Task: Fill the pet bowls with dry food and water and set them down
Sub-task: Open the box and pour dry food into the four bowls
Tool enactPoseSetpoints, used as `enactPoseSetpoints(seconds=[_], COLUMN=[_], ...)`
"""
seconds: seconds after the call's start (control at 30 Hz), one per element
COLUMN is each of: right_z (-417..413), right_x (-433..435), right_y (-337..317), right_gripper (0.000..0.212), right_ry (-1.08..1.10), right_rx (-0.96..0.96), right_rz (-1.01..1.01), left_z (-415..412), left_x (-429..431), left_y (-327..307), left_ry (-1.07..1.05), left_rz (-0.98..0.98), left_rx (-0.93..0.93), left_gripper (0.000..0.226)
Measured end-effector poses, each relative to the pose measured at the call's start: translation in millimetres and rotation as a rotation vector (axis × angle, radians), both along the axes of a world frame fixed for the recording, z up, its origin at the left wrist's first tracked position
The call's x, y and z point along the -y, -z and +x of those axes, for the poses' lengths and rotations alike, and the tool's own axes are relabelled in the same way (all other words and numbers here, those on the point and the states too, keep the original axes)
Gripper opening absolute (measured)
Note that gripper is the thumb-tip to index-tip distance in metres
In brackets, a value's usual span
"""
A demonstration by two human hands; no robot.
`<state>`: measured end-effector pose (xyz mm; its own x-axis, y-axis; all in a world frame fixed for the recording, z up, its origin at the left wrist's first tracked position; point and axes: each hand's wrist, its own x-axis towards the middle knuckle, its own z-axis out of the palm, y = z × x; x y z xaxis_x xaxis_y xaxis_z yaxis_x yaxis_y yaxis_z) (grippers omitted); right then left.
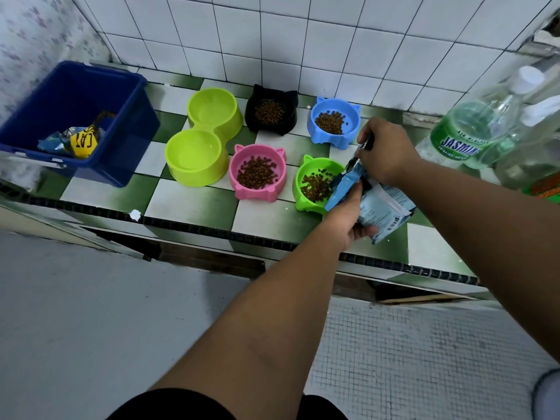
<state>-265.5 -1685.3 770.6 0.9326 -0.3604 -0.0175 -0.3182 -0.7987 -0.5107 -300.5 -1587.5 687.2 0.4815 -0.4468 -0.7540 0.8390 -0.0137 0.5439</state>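
On tiled desk (pixel 188 204), right side: food pouch (pixel 385 207) gripped in both hands, tilted, long axis lower-right to upper-left, mouth over rim of green bowl (pixel 303 201). Left hand (pixel 348 216) wraps pouch body from below and sits nearer bowl. Right hand (pixel 385 150) pinches top edge. Green bowl close to desk front edge, pink bowl (pixel 257 194) just beside on left, blue bowl (pixel 327 139) behind. Bottles (pixel 463 131) crowd right side, so free room is bare tiles front-left. My guess: last kibble pour almost done.
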Motion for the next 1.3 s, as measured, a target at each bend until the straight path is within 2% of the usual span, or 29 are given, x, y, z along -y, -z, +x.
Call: enactPoseSetpoints(seconds=[0.27, 0.4, 0.6, 0.83, 1.0, 1.13, 1.3], right_z=[-2, -4, -12, -37, -64, -79, -88], right_x=[-1, 0, 1, 6, 12, 17, 17], right_y=[3, 2, -3, -4, 1, 3, -3], right_gripper=[0.016, 0.016, 0.014, 0.013, 0.012, 0.017, 0.019], right_ry=[0.001, -0.004, 0.002, 0.018, 0.102, 0.161, 0.25], right_rx=[0.004, 0.006, 0.022, 0.078, 0.168, 0.228, 0.359], right_rz=[0.017, 0.019, 0.014, 0.054, 0.187, 0.322, 0.452], left_z=[0, 0, -1, -4, -7, -6, 0], left_x=[-8, -7, -6, -13, -20, -27, -36], left_y=[-3, -4, -2, 1, 1, -2, -13], left_ry=[0.006, 0.02, 0.058, 0.106, 0.146, 0.154, 0.142], left_rz=[0.016, 0.023, 0.026, 0.042, 0.084, 0.074, 0.051], left_rx=[-0.016, -0.02, -0.008, 0.027, 0.11, 0.175, 0.335], left_gripper=[0.062, 0.069, 0.06, 0.064, 0.058, 0.036, 0.04])
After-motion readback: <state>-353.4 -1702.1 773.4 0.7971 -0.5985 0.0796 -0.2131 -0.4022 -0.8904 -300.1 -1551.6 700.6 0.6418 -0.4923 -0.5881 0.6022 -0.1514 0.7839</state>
